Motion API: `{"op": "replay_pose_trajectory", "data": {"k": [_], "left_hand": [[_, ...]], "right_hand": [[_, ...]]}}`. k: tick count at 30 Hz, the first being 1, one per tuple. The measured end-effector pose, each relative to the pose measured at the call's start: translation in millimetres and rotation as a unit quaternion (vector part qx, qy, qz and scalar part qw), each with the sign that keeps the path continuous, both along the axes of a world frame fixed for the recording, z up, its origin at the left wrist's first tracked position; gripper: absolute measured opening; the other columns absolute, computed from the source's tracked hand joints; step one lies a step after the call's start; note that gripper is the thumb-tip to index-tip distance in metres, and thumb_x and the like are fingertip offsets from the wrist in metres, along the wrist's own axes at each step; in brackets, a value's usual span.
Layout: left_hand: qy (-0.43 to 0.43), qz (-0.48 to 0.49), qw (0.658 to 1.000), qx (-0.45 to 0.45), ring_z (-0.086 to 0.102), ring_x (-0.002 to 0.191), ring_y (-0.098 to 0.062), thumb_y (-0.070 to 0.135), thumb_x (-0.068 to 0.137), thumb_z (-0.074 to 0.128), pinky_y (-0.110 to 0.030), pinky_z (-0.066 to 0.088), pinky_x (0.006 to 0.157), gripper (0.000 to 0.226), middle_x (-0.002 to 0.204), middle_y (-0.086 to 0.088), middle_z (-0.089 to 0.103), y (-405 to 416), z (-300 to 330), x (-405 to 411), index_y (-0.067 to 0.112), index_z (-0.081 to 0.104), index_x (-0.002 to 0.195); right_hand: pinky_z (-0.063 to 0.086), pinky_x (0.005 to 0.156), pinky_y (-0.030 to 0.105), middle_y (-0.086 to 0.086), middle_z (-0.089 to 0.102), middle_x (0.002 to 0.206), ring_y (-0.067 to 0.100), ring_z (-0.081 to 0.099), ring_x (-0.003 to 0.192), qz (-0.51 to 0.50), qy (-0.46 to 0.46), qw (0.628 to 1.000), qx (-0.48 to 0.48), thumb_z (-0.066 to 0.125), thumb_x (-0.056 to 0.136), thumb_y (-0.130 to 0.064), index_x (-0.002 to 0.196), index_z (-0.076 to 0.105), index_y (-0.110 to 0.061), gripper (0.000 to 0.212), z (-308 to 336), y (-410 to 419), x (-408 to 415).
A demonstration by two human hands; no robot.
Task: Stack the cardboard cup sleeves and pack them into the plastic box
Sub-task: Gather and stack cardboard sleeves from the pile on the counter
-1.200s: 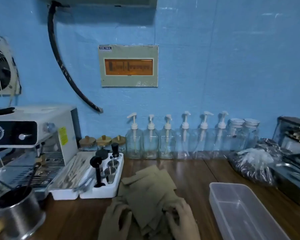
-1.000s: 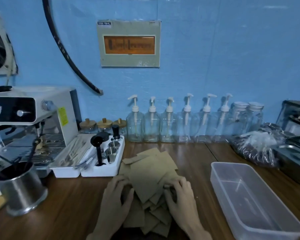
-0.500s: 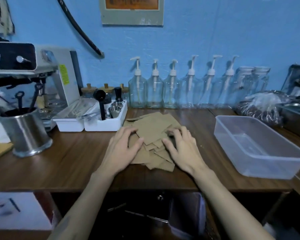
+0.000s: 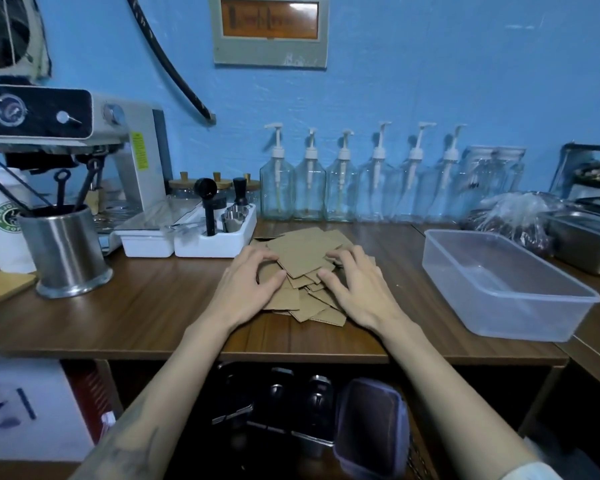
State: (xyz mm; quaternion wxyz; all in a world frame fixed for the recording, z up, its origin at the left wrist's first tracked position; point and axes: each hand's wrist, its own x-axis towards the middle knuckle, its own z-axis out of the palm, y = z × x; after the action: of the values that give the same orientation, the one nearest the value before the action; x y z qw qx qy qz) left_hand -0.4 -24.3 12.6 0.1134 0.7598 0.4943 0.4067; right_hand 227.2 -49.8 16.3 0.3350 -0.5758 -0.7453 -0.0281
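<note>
Two hands are lying on a loose pile of cardboard cup sleeves at the middle of the wooden bench. The left hand is pressing on the pile's left side, fingers bent over the edge of the top sleeve; its grip is loose, and whether it is pinching anything I cannot tell. The right hand is resting on the right side, fingers spread and slightly curled, grip wide, holding nothing. The sleeves are lying fanned and uneven, flat on the bench. The clear plastic box is sitting to the right, well apart from the pile. Pump bottles are lining the blue wall behind, a white tray is sitting just left of the pile, and a steel cup is standing farther left.
</note>
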Motion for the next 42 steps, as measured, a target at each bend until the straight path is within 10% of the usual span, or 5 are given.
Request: {"op": "replay_pose_trajectory", "data": {"k": [15, 26, 31, 42], "left_hand": [[-0.003, -0.037, 0.999, 0.022, 0.044, 0.125, -0.008, 0.046, 0.09, 0.062, -0.037, 0.037, 0.107, 0.021, 0.131, 0.015, 0.046, -0.2, -0.2, 4.9, 0.035, 0.067, 0.108], [-0.123, -0.006, 0.992, 0.012, 0.052, 0.11, 0.003, 0.03, 0.091, 0.066, -0.016, 0.04, 0.083, 0.037, 0.122, 0.011, 0.05, -4.0, 5.7, 2.4, 0.028, 0.046, 0.122], [-0.163, -0.05, 0.985, 0.012, 0.056, 0.11, 0.003, 0.023, 0.093, 0.065, -0.007, 0.04, 0.087, 0.048, 0.119, 0.013, 0.06, -5.4, 6.5, 1.5, 0.022, 0.043, 0.136], [-0.173, -0.064, 0.982, 0.029, 0.049, 0.062, 0.002, 0.013, 0.092, 0.066, -0.007, 0.04, 0.064, 0.022, 0.066, 0.015, 0.053, -6.3, 8.6, 7.1, 0.031, 0.057, 0.1]], "right_hand": [[0.036, 0.105, 0.04, -0.006, 0.049, 0.127, 0.014, 0.042, 0.119, -0.011, -0.002, 1.0, -0.008, 0.046, 0.088, -0.072, 0.137, 0.054, -0.022, 0.07, -0.3, 5.7, -1.4], [0.042, 0.101, 0.041, -0.011, 0.056, 0.119, 0.01, 0.051, 0.111, 0.046, 0.181, 0.982, 0.011, 0.078, 0.08, -0.028, 0.122, 0.054, -0.037, 0.049, 6.4, 0.8, 3.4], [0.06, 0.071, 0.045, -0.011, 0.055, 0.085, 0.015, 0.062, 0.077, 0.104, 0.359, 0.928, -0.014, 0.071, 0.084, -0.001, 0.109, 0.066, -0.035, 0.042, 11.0, -1.6, 1.5], [0.051, 0.077, 0.024, -0.001, 0.055, 0.089, 0.014, 0.058, 0.083, 0.104, 0.349, 0.931, -0.023, 0.067, 0.088, 0.002, 0.113, 0.066, -0.023, 0.035, 9.9, -3.0, -1.6]]}}
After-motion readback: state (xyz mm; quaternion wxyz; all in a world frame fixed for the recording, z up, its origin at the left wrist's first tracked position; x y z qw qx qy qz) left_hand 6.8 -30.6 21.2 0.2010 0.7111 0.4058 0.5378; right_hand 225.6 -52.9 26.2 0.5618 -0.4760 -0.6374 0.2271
